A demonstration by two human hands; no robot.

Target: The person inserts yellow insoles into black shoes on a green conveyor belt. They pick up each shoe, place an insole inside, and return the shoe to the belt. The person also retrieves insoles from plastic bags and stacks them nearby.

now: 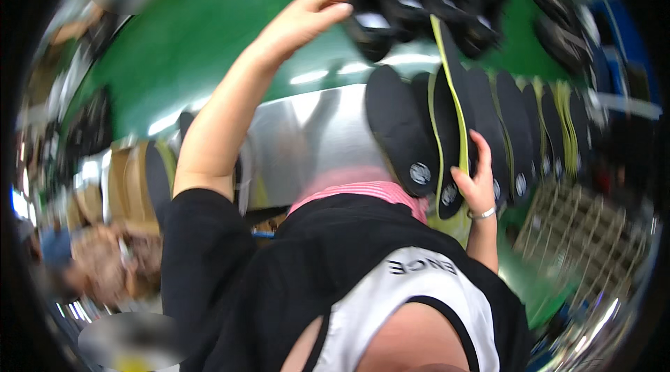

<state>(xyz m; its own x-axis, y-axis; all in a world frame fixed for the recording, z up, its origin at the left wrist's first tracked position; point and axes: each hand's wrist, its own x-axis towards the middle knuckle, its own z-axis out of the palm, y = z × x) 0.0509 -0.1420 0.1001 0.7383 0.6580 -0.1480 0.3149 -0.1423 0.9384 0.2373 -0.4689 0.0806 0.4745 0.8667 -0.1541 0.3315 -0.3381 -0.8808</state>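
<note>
Black insoles with yellow-green undersides stand in a row along the metal ledge in front of me. My right hand [477, 178] holds one insole [452, 82] near its heel, thumb on one side and fingers on the other. This insole is on edge, toe pointing away, above its neighbours. A broad insole [401, 128] leans just left of it. My left hand [317, 15] is stretched out over the green surface, thumb and fingers apart, with nothing visible between them. Its fingertips are close to the black shoes [373, 5]; whether they touch is unclear.
A green surface [230, 16] runs across the far side. More black shoes [558, 16] lie at the far right. A wire-grid basket [586, 232] stands at the lower right. Brown shapes like cardboard [132, 183] are on the left, and another person [105, 260] is blurred there.
</note>
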